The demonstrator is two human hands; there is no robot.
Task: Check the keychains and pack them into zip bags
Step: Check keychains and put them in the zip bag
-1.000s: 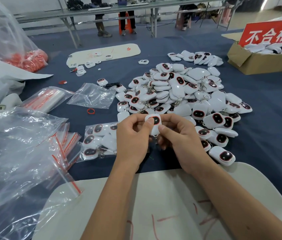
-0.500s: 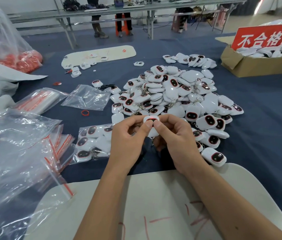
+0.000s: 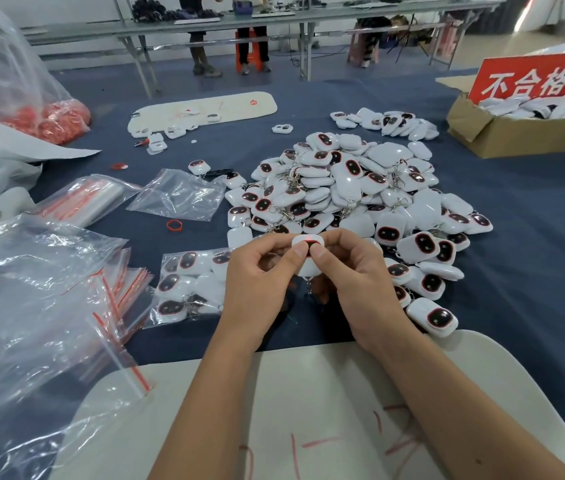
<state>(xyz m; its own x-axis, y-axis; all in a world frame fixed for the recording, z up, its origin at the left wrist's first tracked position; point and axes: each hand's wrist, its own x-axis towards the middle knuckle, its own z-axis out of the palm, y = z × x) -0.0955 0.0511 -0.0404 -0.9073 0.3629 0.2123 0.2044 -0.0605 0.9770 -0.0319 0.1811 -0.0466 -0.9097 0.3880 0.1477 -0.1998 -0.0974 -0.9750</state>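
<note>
Pinching 1 white keychain between left hand, right hand, above keychain pile

A cardboard box with a red sign stands at the right edge of the blue table. A white board lies at the near edge, another white board towards the far side. A red ring lies left of centre. A bag of red pieces sits at the far left.
</note>
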